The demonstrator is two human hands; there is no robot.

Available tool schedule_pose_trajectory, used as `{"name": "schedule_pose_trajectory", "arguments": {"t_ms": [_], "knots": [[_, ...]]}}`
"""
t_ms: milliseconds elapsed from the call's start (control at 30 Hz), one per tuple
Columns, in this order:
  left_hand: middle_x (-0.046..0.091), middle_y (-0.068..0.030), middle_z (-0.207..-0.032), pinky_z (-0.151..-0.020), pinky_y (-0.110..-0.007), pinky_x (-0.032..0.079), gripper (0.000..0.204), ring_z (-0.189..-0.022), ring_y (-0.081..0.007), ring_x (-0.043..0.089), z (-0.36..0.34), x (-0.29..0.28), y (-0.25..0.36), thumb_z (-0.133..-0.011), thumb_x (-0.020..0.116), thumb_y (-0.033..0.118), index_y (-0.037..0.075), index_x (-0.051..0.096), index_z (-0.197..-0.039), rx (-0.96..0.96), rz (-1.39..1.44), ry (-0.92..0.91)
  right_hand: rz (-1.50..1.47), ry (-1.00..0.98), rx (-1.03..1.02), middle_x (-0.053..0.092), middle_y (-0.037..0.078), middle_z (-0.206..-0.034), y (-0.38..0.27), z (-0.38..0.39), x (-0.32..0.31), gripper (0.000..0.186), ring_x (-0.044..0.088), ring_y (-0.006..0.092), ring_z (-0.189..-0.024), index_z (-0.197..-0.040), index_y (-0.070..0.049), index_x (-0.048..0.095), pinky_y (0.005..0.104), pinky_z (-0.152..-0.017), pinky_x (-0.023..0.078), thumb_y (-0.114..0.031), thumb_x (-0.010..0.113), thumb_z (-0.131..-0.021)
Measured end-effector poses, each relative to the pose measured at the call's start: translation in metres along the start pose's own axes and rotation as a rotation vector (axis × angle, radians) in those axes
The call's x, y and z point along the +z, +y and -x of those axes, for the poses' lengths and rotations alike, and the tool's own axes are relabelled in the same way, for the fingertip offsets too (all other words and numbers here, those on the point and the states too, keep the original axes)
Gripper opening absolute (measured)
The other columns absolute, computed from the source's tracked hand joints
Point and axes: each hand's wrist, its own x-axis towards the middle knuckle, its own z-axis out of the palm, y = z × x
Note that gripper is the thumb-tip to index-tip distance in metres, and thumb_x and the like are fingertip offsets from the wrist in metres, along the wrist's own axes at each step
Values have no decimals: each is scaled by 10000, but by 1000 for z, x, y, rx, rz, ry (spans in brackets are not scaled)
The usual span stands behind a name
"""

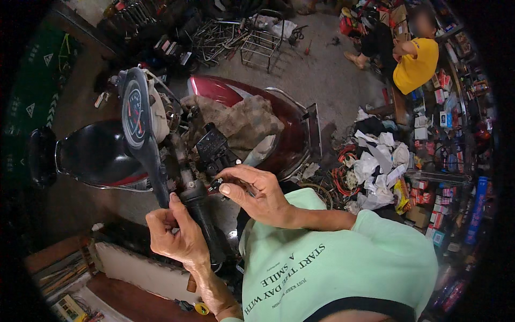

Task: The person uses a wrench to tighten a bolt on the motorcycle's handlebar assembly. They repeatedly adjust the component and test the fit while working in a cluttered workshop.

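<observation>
A black speedometer housing (140, 110) with a round dial stands tilted on edge over the handlebar of a motor scooter. My left hand (177, 233) pinches the narrow lower end of that housing between thumb and fingers. Beneath it runs the black handlebar grip (206, 220). My right hand (260, 196) is closed at the fingertips around a small black part (216, 183), whose exact kind does not show. Just above sits a black switch block (212, 146) on the handlebar. A brown rag (236, 121) lies over the red bodywork (214, 88).
Left of the handlebar is a black seat (96, 153). Metal tubes and a wire rack (261, 49) lie on the floor behind. White crumpled scraps (378, 166) and orange cable (343, 174) are piled at right. A person in a yellow shirt (416, 67) sits by shelves of boxes.
</observation>
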Motion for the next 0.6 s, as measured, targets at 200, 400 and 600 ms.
{"name": "schedule_pose_trajectory", "arguments": {"t_ms": [200, 400, 600], "knots": [[464, -3, -586, -452, -201, 367, 328, -499, -52, 464, -2, 6, -5, -902, 691, 96, 57, 431, -706, -160, 222, 112, -108, 46, 72, 564, 4, -896, 5, -1, 22, 231, 491, 23, -740, -1113, 49, 627, 183, -613, 410, -108, 636, -943], [430, 8, -571, -453, -210, 326, 340, -501, -55, 412, 1, 9, -5, -894, 702, 95, 59, 431, -692, -179, 288, 105, -144, 84, 149, 603, 14, -960, 3, 3, 28, 241, 543, 40, -848, -1140, 46, 622, 187, -725, 455, -94, 633, -944], [393, 21, -563, -465, -250, 261, 361, -516, -65, 324, 0, 8, 0, -838, 752, 70, 51, 436, -665, -137, 270, 8, -250, 189, 148, 658, 67, -981, 2, 2, 31, 256, 625, 99, -876, -1108, 41, 633, 249, -778, 513, -153, 642, -942]]}}
